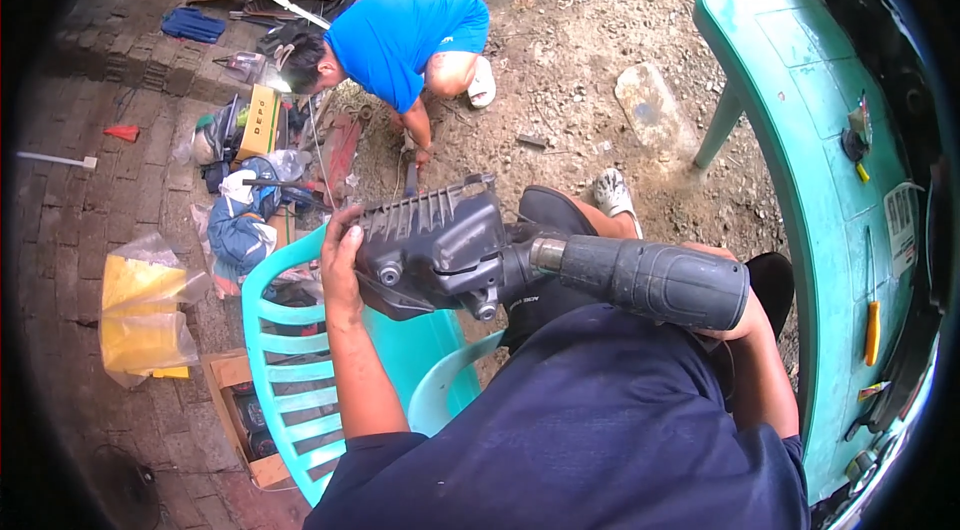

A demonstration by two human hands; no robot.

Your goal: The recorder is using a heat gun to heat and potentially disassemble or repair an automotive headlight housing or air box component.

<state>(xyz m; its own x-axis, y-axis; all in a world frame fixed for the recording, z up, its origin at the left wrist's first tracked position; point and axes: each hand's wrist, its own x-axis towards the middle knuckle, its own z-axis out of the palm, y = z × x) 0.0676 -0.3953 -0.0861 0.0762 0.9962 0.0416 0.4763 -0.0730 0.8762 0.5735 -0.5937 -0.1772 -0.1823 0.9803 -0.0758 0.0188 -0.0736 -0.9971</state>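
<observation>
A black plastic air filter housing (435,240) with ribs along its top is held above my lap. A thick black intake tube (650,280) runs from it toward the right. My left hand (342,262) is closed on the housing's left end, thumb on the near side. Under the tube's far right end, my right hand (745,318) supports it; most of its fingers are hidden behind the tube. A turquoise plastic chair (300,315) stands just below and left of the housing.
A green plastic table (770,60) curves along the right, with a yellow-handled screwdriver (872,330) on it. Ahead, a person in blue (400,35) crouches over the stony ground. Bags, a yellow box (261,120) and a yellow plastic-wrapped package (145,310) lie at left.
</observation>
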